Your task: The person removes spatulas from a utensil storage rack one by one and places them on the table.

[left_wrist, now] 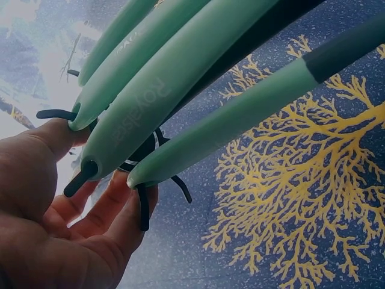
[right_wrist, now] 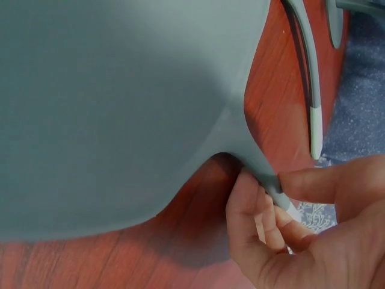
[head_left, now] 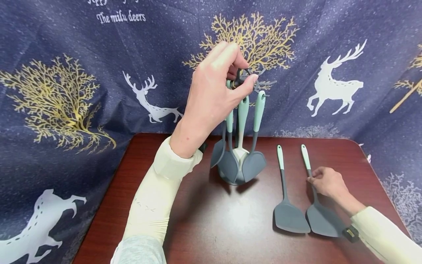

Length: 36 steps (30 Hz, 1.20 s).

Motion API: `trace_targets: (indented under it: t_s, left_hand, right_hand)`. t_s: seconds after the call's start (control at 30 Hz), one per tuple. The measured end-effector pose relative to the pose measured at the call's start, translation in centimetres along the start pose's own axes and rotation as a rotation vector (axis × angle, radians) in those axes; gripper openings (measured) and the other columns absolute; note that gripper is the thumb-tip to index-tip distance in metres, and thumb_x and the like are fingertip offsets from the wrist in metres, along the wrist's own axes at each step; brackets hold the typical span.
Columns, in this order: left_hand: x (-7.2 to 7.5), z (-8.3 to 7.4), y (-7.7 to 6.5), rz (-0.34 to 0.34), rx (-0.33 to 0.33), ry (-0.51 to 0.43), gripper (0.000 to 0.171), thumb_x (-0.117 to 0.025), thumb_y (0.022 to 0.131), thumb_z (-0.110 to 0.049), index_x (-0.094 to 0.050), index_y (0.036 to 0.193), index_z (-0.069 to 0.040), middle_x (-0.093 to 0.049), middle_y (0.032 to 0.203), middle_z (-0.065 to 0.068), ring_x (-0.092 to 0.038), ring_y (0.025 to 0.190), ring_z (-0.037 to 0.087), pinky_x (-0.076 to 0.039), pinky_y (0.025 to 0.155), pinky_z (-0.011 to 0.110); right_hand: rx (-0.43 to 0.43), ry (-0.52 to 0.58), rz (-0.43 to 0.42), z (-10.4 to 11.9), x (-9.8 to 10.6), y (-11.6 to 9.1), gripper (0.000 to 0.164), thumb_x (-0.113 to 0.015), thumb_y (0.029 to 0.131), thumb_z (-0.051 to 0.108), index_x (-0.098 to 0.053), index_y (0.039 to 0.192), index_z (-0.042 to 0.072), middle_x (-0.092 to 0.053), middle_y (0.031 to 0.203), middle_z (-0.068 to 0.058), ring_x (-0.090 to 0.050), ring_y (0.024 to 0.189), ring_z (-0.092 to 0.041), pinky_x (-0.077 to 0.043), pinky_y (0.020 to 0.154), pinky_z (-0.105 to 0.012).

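My left hand (head_left: 219, 84) grips the top of a utensil stand (head_left: 240, 154), thumb and fingers about its dark hooked crown. Several grey utensils with mint-green handles (head_left: 258, 110) hang from the hooks; in the left wrist view the handles (left_wrist: 156, 102) fan out past the fingers. At the right, my right hand (head_left: 329, 182) pinches the shaft of a grey spatula (head_left: 324, 220) between thumb and fingers. Its broad blade (right_wrist: 120, 120) fills much of the right wrist view. A second spatula (head_left: 290, 218) lies flat on the table just left of it.
The utensils and both spatulas are on a dark red-brown wooden table (head_left: 197, 227). Behind it hangs a dark blue cloth (head_left: 165, 47) printed with white deer and golden trees. The stand is near the table's back edge.
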<state>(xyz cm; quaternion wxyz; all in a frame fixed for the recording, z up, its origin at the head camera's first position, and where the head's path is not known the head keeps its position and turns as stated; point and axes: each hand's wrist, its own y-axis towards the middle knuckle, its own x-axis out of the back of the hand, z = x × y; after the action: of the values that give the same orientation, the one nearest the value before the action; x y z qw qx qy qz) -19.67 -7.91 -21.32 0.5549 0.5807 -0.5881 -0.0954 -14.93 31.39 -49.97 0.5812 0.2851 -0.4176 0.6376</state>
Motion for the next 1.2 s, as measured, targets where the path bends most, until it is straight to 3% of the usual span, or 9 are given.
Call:
trace_targets:
  t_s: [0.63,1.2]
  left_hand:
    - [-0.05,0.14,0.0,-0.001,0.005,-0.007,0.021,-0.078,0.095,-0.023,-0.066,0.101,-0.006,-0.059,0.1,0.005,-0.058,0.087,0.011,-0.049,0.084,0.02]
    - [0.04,0.13,0.07,0.004,0.005,0.004,0.022,-0.078,0.095,-0.024,-0.066,0.102,-0.007,-0.058,0.1,0.004,-0.058,0.087,0.01,-0.049,0.084,0.02]
  right_hand:
    - [0.006,-0.011,-0.013,-0.24,-0.35,-0.15,0.028,-0.074,0.094,0.023,-0.066,0.099,-0.003,-0.078,0.082,-0.008,-0.067,0.064,-0.013,-0.052,0.065,-0.039]
    - [0.009,-0.044,-0.001,-0.01,-0.11,-0.09,0.026,-0.074,0.094,0.025,-0.065,0.097,0.001,-0.077,0.083,-0.008,-0.07,0.077,-0.027,-0.052,0.065,-0.042]
